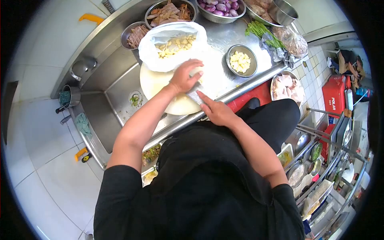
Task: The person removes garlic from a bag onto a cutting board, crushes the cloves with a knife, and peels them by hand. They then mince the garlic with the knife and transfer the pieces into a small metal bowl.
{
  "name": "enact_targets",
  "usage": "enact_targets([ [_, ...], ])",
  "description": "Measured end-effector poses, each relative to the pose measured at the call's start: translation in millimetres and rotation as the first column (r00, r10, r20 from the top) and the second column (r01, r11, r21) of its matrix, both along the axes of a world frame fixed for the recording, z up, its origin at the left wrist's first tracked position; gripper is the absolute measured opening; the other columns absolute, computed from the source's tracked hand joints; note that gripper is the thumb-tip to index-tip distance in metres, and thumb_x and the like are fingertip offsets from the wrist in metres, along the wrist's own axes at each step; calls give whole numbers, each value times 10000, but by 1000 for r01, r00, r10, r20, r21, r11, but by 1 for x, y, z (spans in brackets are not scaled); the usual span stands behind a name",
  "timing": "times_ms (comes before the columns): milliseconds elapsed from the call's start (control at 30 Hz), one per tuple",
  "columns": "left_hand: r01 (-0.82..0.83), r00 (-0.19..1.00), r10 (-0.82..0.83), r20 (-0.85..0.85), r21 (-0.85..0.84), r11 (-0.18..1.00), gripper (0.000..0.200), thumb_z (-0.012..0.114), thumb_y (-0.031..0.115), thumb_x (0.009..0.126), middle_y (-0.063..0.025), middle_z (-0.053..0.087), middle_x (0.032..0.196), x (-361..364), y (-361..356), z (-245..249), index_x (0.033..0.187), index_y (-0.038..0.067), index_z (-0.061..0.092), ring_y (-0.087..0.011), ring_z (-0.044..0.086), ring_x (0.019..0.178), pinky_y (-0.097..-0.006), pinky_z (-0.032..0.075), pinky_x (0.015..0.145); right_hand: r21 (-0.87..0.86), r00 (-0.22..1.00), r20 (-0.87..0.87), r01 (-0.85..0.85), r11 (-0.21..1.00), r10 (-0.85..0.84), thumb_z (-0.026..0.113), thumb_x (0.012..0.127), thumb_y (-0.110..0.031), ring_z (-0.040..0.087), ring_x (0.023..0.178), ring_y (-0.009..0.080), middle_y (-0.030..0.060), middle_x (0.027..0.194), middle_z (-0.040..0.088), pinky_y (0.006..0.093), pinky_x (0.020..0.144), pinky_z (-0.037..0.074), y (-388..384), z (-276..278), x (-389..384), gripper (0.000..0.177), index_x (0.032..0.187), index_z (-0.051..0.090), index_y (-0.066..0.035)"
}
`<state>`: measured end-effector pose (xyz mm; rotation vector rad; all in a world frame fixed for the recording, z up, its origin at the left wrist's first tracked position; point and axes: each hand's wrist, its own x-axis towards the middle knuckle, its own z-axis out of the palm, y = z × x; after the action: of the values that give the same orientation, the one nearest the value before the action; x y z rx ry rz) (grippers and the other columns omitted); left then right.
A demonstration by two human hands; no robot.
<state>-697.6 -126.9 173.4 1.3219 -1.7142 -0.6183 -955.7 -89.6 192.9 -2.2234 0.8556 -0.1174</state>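
Observation:
My right hand (218, 112) is closed on a knife (195, 93), whose broad grey blade points up and left over the round pale cutting board (154, 82). Fingers curled, my left hand (186, 76) is above the board near the blade's far end. Something pale shows between its thumb and fingers, too small to name. Just beyond, an open white plastic bag (149, 48) lies on the board with many garlic cloves (176, 45) inside. To the right, a small steel bowl (229, 67) contains pale yellow peeled cloves (240, 61).
A steel sink (98, 124) is at left. Along the back are bowls of shallots (220, 7) and brown dried pieces (170, 14), and a cup of strips (137, 37). Green stalks (264, 34) lie right. A bowl of raw meat (286, 86) stands lower, near a crowded rack (336, 148).

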Motion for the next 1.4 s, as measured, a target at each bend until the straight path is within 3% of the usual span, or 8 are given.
enact_targets([
  [33,-14,997,14,-80,-9,1000,390,710,301,1000,-199,726,1338,7,4,13,1281,33,739,-389,649,1297,-484,477,1157,-44,987,160,29,999,-22,472,1160,-390,752,693,379,263,913,761,551,694,598,5,-7,-5,647,1753,225,-310],
  [100,-158,944,181,-275,102,982,277,696,202,1009,-178,767,1203,28,20,42,1183,-3,763,-289,752,1088,-380,577,988,421,979,-28,193,886,-200,483,1172,-350,649,567,249,139,744,651,420,584,548,5,59,-2,643,1759,230,-290],
  [267,-312,949,303,84,359,880,272,652,122,1011,-185,758,1178,53,64,3,1228,4,768,-338,741,1086,-389,582,944,788,885,-43,315,529,-464,510,1172,-304,453,467,95,-11,646,445,286,470,445,5,71,-10,618,1749,290,-279],
  [400,-308,878,283,387,4,951,283,619,50,984,-165,742,1214,23,63,-17,1219,24,774,-371,685,1155,-451,545,1015,653,921,-86,341,677,-381,525,1160,-321,673,652,260,119,781,675,407,660,567,3,61,-19,637,1747,284,-266],
  [567,-242,945,163,283,268,933,225,631,45,973,-162,753,1170,23,75,-6,1137,26,783,-353,703,1124,-435,559,989,116,974,12,222,968,-224,532,1133,-351,711,1081,552,330,1151,754,565,1001,543,14,31,-29,660,1738,284,-261],
  [733,-481,874,472,114,58,875,161,670,55,950,-153,768,1062,30,66,17,1052,28,792,-354,746,963,-409,603,877,75,970,-215,134,988,-115,541,1126,-378,707,858,528,313,892,722,600,835,552,16,43,-18,683,1742,263,-281],
  [1033,-27,954,37,298,-39,999,373,652,175,985,-194,658,1393,-28,3,-22,1330,38,690,-393,589,1345,-493,458,1172,-69,939,-344,-59,996,32,549,1116,-396,722,648,431,217,743,728,562,641,585,11,25,-5,700,1743,247,-323],
  [1400,2,923,-36,382,90,996,548,615,351,1029,-186,528,1602,-24,-7,-20,1500,70,588,-393,512,1434,-520,388,1235,107,882,-451,-101,989,139,499,1132,-427,756,681,410,210,801,762,553,649,612,-18,20,6,709,1755,166,-370],
])
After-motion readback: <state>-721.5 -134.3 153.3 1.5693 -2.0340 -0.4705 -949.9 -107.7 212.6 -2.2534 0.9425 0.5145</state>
